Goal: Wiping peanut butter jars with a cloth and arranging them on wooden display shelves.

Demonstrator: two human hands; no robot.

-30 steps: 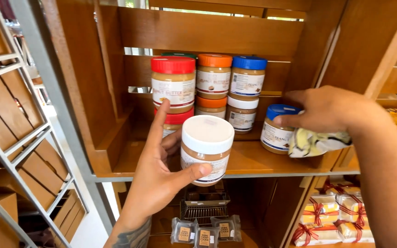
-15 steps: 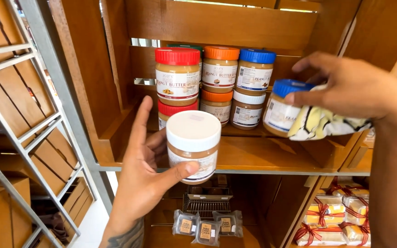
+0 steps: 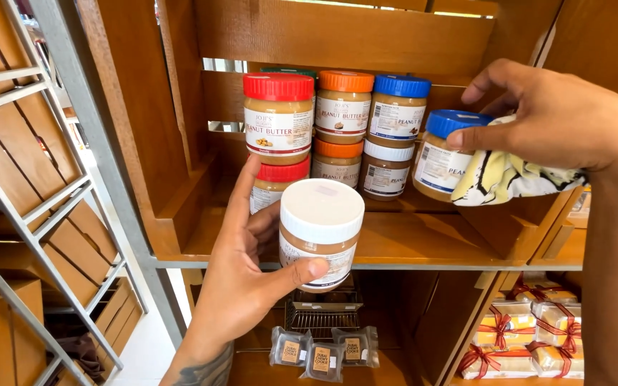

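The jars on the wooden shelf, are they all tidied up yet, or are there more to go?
Six jars already stand stacked at the back of the shelf. The left hand holds a white-lidded jar out front; the right hand holds a blue-lidded jar and a cloth above the shelf. Those two look left.

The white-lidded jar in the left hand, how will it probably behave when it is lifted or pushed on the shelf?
The white-lidded jar looks full of spread, so probably heavy for its size. Its smooth label may slip, as the left hand grips it only by thumb and fingers. Squat with a flat base, it should stand steady; on its side it would roll.
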